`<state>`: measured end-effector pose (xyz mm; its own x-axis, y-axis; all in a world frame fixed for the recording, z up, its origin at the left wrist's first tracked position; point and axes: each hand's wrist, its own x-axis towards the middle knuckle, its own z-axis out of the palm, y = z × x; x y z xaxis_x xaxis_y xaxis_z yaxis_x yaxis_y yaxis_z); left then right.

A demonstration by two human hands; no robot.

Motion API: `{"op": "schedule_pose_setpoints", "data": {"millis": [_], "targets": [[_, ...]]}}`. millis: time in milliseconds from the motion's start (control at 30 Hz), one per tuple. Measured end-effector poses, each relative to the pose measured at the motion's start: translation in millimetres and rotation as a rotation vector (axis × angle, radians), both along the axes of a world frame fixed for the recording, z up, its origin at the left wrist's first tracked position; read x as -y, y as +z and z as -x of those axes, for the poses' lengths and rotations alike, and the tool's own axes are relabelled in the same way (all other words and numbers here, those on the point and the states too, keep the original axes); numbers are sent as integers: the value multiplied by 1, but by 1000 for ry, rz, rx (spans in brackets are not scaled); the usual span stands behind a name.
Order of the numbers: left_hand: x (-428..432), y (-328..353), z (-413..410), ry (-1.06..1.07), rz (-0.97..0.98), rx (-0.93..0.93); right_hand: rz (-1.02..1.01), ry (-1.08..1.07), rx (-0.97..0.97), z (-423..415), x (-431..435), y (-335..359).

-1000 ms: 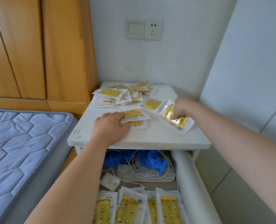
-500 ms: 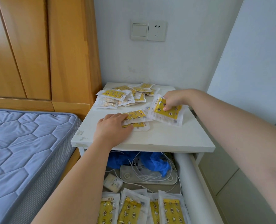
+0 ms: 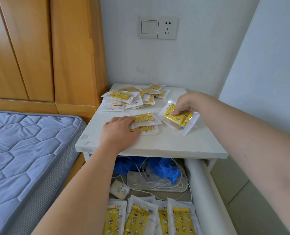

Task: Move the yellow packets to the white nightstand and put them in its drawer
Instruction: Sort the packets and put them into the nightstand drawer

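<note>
Two yellow packets (image 3: 145, 122) lie under my left hand (image 3: 119, 133) at nightstand (image 3: 174, 146) centre, fingers (image 3: 125, 119) flat, pressing. At 3 o'clock my right hand (image 3: 186, 103) pinches a tilted packet bundle (image 3: 178, 122). Loose pile (image 3: 134, 99) at 12 o'clock.

1. Just one cam here, head-mounted, looking forward and down on the white nightstand (image 3: 157, 145) from close up.
2. It's wide-angle: open drawer (image 3: 212, 192) at the bottom edge, wall socket (image 3: 167, 28) up top, mattress (image 3: 22, 150) on the left.
</note>
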<state>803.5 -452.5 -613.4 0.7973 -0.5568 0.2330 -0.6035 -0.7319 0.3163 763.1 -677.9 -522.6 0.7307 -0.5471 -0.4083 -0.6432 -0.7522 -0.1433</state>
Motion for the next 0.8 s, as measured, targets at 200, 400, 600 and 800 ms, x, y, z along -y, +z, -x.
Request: {"op": "schedule_pose_setpoints", "data": {"millis": [200,400,600,800], "targets": [[0,-1,-1,2,-2,0,138,-30,-47,-4,-23,-5],[0,-3,-3,-10,3,10,-52,-136,79,6,-27,-13],[0,-1,0,-8,129,28,-273,-457,742,34,-15,-49],[-1,-1,2,-49,155,-60,-230,-539,1094,70,-28,-78]]}}
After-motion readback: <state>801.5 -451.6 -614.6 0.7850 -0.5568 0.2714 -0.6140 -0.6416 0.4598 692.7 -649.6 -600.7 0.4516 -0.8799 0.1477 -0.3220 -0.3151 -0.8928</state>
